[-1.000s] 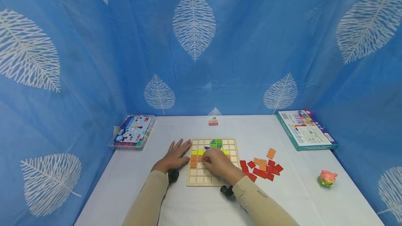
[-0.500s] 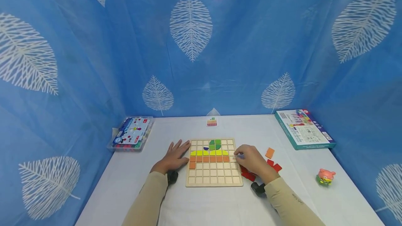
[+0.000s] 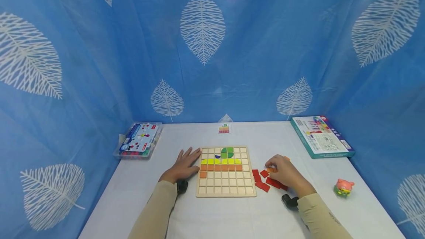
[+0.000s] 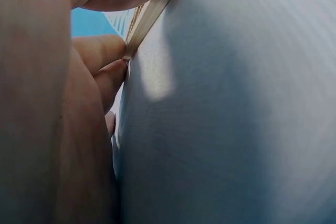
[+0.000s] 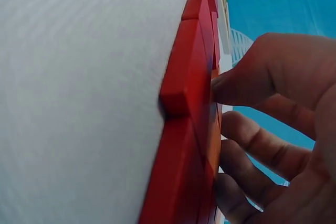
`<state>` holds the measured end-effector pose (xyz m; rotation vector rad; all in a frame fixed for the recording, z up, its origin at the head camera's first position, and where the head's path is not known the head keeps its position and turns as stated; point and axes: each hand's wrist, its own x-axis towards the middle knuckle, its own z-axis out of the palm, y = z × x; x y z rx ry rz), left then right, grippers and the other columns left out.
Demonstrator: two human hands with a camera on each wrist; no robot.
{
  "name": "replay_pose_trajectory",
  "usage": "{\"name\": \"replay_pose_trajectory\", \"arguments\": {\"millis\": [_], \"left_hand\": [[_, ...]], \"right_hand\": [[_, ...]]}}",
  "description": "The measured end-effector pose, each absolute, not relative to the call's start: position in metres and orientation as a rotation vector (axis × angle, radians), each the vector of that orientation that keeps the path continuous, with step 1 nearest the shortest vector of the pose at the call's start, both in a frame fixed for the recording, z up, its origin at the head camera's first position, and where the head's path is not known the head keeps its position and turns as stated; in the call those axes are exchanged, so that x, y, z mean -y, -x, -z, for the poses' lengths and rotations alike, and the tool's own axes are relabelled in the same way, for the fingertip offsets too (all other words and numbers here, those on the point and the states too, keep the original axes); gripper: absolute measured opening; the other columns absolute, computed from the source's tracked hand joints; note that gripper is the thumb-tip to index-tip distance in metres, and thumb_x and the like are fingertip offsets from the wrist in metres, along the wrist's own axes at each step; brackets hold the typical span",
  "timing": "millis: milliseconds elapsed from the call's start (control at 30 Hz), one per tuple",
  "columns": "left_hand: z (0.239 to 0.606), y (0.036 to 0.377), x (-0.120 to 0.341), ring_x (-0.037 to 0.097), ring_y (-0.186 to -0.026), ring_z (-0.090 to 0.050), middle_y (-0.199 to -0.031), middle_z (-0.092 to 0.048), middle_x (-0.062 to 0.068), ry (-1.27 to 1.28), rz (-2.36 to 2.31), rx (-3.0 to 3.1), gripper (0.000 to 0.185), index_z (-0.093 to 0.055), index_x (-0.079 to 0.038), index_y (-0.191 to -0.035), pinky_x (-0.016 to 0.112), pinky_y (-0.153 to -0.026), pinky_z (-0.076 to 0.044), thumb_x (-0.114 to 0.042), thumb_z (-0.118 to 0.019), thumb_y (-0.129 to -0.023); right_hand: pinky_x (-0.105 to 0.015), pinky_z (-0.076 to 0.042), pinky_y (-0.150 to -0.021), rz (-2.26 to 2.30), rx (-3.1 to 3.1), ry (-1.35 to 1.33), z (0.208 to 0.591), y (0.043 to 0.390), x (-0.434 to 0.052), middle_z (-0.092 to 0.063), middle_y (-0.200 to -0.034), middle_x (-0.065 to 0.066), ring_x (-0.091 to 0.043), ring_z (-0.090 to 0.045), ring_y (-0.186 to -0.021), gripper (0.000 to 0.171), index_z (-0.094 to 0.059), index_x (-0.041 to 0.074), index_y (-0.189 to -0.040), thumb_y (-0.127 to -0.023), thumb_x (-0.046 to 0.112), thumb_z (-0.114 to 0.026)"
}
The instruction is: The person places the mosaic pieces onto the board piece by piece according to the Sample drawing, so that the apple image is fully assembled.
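Note:
In the head view a wooden grid board point(image 3: 219, 191) lies on the white table, with green, yellow and orange tiles and one small dark blue piece set in its cells. Flat beside it, my left hand point(image 3: 182, 169) has its fingers spread and touches the left edge; the left wrist view shows fingertips at the board's rim point(image 4: 152, 17). To the right, my right hand point(image 3: 285, 172) reaches into the loose tiles, thumb and fingers curled about an orange tile point(image 3: 270, 170). Red tiles point(image 3: 263, 186) lie around it. In the right wrist view the thumb meets the orange tile point(image 5: 214, 145) behind red tiles point(image 5: 184, 66).
Behind the board stands a small picture card point(image 3: 224, 128). A clear plastic box point(image 3: 141, 141) sits at the back left, a teal-edged box point(image 3: 322, 137) at the back right. A pink toy figure point(image 3: 344, 186) is on the right. Blue leaf-patterned cloth surrounds the table.
My right hand has left the board and moved right to the loose tiles. The orange row, partly covered a second ago, now shows fully. My left hand stays at the board's edge.

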<state>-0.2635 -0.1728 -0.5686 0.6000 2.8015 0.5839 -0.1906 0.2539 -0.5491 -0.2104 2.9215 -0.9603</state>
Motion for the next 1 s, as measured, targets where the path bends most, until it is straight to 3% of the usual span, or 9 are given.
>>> {"name": "replay_pose_trajectory", "arguments": {"millis": [1000], "left_hand": [[0.5681, 0.2635, 0.1748, 0.026, -0.160, -0.007, -0.171, -0.027, -0.005, -0.637, -0.607, -2.808, 0.075, -0.034, -0.020, -0.167, 0.051, -0.125, 0.007, -0.041, -0.053, -0.098]], "right_hand": [[-0.038, -0.059, -0.077, 0.973, -2.912, 0.107, 0.5449, 0.1986, -0.2459, -0.066, -0.093, -0.001, -0.020, -0.058, -0.083, 0.019, -0.077, 0.005, -0.104, -0.085, 0.003, -0.082]]}}
